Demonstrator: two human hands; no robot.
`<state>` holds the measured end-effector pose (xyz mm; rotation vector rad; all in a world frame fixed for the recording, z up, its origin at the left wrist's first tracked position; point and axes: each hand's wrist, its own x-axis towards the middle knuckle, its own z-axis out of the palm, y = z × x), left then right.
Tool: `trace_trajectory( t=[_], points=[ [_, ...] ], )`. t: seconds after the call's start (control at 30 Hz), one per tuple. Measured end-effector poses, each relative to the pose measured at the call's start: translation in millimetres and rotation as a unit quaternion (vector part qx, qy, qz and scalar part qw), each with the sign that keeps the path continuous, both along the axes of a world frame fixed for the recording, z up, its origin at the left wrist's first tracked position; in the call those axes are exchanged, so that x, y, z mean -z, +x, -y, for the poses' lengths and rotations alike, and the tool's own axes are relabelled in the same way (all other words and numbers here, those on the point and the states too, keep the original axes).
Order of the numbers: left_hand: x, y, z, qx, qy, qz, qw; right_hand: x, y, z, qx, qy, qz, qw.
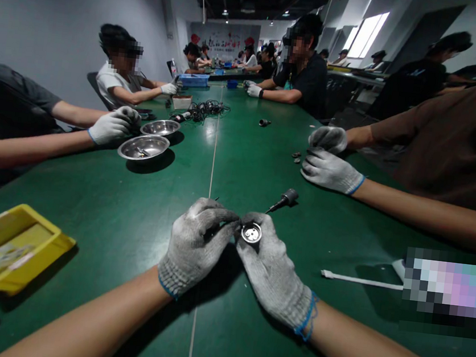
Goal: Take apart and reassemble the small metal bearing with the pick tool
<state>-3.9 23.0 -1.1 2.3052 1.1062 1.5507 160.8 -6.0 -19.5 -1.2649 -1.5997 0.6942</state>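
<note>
Both my hands wear grey-white knit gloves with blue cuff edges. My right hand [273, 268] is closed around a small round part [251, 233] with a shiny metal rim and a pale face with dark marks. My left hand [200, 243] is pinched, its fingertips at the left side of that part. A thin dark tip shows behind the left glove, but what those fingers hold is hidden. Just beyond my hands lies a dark part [283, 200] with a thick ribbed head and a thin stem.
A yellow bin [35, 258] stands at left on the green table [219, 342]. Metal bowls [155, 149] sit by a co-worker's gloved hand [115, 124]. Another co-worker's gloves [333, 169] are at right. Beyond are tangled black cables [209, 109]. A white cable [359, 280] lies right.
</note>
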Motion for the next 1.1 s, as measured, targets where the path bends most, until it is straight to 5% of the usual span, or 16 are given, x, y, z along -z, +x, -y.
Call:
trace_trajectory(
  t=[0.23, 0.43, 1.1],
  points=[
    [-15.4, 6, 4, 0.044, -0.08, -0.014, 0.996, -0.9, 1, -3, -0.013, -0.003, 0.035, 0.999],
    [-24.9, 15, 10, 0.002, -0.176, -0.027, 0.984, 7.9, -2, -5, 0.023, 0.014, 0.059, 0.998],
    [-19.6, 21, 9, -0.032, -0.194, -0.035, 0.98, 22.8, -5, -7, 0.043, 0.071, 0.125, 0.989]
  ],
)
